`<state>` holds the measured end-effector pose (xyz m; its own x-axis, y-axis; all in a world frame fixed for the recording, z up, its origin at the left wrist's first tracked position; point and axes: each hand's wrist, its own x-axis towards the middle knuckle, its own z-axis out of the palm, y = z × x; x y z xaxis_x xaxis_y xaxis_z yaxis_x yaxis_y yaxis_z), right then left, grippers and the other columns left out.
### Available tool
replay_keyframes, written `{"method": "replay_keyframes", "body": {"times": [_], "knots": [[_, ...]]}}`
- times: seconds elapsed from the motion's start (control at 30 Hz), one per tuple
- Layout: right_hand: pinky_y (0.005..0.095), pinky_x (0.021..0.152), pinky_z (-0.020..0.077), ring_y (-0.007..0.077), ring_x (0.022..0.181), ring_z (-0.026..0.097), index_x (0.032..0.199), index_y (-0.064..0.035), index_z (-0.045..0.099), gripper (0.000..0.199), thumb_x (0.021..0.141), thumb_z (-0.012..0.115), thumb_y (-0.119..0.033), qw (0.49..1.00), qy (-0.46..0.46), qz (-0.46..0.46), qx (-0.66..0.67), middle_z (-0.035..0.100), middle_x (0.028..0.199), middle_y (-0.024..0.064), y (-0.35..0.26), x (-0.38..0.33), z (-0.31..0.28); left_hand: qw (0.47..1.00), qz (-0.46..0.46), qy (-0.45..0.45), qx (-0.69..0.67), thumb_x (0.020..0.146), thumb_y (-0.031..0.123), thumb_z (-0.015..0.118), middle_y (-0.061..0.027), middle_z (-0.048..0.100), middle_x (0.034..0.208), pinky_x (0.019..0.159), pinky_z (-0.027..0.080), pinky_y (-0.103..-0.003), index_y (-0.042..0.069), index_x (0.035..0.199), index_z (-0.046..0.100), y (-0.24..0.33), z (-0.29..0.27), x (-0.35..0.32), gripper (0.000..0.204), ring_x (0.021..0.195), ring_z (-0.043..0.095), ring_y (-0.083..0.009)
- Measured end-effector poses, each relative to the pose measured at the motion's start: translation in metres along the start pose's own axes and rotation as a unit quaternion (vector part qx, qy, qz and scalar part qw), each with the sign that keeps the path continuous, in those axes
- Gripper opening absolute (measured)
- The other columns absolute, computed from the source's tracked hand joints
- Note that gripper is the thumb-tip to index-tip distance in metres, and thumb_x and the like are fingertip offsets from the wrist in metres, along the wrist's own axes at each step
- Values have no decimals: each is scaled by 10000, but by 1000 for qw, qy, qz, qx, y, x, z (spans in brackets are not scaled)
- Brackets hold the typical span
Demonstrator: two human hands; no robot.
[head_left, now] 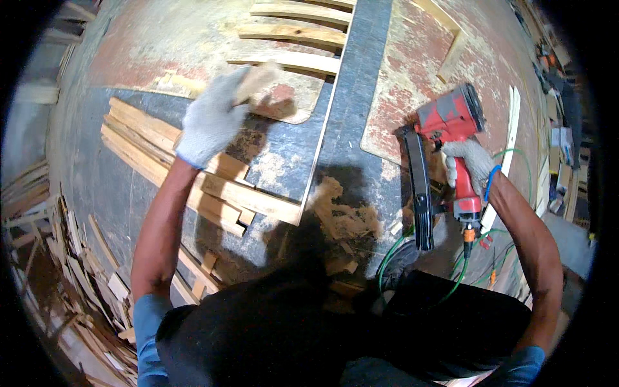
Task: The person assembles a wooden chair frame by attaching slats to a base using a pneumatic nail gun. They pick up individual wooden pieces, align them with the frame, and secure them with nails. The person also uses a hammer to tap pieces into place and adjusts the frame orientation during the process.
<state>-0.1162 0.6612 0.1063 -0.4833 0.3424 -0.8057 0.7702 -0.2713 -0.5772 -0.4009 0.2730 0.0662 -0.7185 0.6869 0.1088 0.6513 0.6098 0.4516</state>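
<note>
My left hand [211,122], in a grey knit glove with a blue cuff, is raised over the left side of the work surface. Its fingers are closed on a short piece of wood [258,81], smeared by motion. Beneath that wrist lie several stacked wooden slats [145,151]. On the right, my gloved right hand [474,161] grips the handle of a red and grey pneumatic nail gun [451,115]. The gun's long black magazine [419,193] hangs beside the handle. A green air hose [465,264] joins the handle's base through an orange fitting.
Several spaced slats [293,32] meet a long thin strip [322,138] at the top. An angled wooden frame [454,51] lies beyond the nail gun. Scrap wood [84,258] is heaped at the left. Sawdust [335,206] and offcuts lie before my knees.
</note>
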Motion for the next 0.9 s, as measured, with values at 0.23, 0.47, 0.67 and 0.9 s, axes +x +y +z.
{"method": "replay_keyframes", "body": {"times": [0.23, 0.47, 0.67, 0.9], "knots": [[338, 476, 503, 169, 507, 560, 868, -114, 572, 137, 923, 654, -209, 983, -61, -82, 152, 563, 634, 23, -2, 11, 42, 982, 91, -120, 111, 916, 422, 649, -215, 604, 1187, 908, 501, -475, 86, 1420, 506, 5, 59, 39, 623, 1065, 603, -415], [335, 489, 411, 149, 499, 464, 863, -123, 556, 156, 946, 595, -250, 898, -144, -120, 398, 464, 611, -17, 61, 46, 88, 972, 174, -127, 91, 856, 304, 729, -180, 622, 1138, 889, 500, -491, 90, 1336, 557, -8, 87, 56, 553, 1029, 611, -399], [334, 501, 357, 123, 500, 376, 936, -124, 521, 200, 964, 542, -321, 844, -199, -95, 489, 346, 610, -51, 85, 47, 109, 967, 184, -155, 88, 864, 304, 723, -179, 618, 1163, 914, 493, -481, 85, 1361, 537, -10, 102, 66, 574, 1065, 599, -401], [297, 490, 295, 99, 504, 313, 1266, -95, 537, 332, 1002, 485, -290, 808, -252, -72, 528, 311, 626, -54, 98, 60, 109, 962, 182, -182, 94, 868, 304, 720, -185, 600, 1200, 936, 490, -476, 89, 1397, 516, -7, 107, 74, 607, 1094, 588, -398]]}}
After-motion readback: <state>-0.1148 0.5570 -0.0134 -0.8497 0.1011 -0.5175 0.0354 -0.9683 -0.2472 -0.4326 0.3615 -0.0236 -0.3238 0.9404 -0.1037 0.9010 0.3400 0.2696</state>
